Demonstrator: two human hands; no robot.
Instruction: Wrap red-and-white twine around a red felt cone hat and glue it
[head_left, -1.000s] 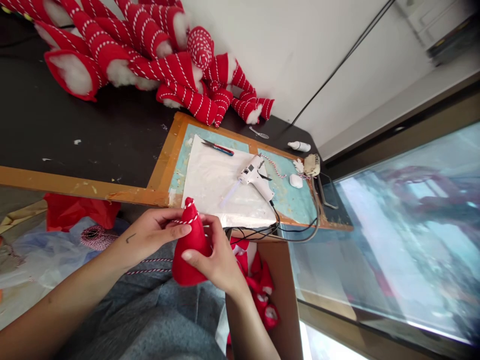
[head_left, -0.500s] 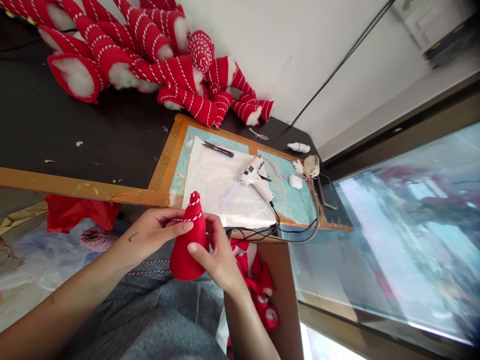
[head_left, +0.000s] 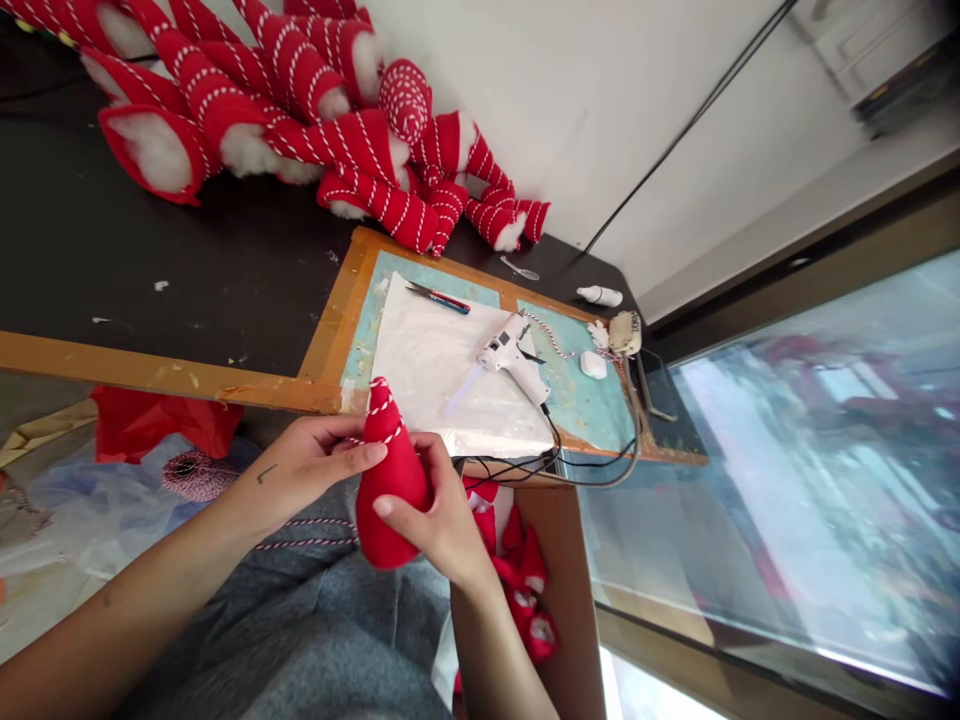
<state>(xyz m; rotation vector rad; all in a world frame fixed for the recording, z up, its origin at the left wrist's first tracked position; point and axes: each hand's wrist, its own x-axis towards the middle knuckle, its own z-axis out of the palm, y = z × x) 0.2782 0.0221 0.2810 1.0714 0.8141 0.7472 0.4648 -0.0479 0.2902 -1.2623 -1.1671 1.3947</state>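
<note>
A red felt cone point(head_left: 390, 485) is held upright over my lap, its tip leaning left. Red-and-white twine point(head_left: 381, 408) winds round its upper part, and two strands run left below my wrist. The fingers and thumb of my left hand point(head_left: 322, 465) pinch the twine against the cone's left side. My right hand point(head_left: 439, 510) wraps the lower right side, thumb across the front. Beyond the cone, a white glue gun point(head_left: 514, 358) lies on a white sheet point(head_left: 412, 355), near a dark-bladed cutting tool point(head_left: 440, 298).
Stuffed red cones with twine point(head_left: 360, 150) pile up at the back of the dark table point(head_left: 150, 270). Right of the glue gun lie a white bottle point(head_left: 600, 296) and black cables. Below the edge are a box point(head_left: 559, 560) of red pieces and a twine spool point(head_left: 196, 476).
The cone has turned and tilted in my hands, its tip shifting left and its base right. My right fingers have moved slightly right with it; my left hand has hardly moved.
</note>
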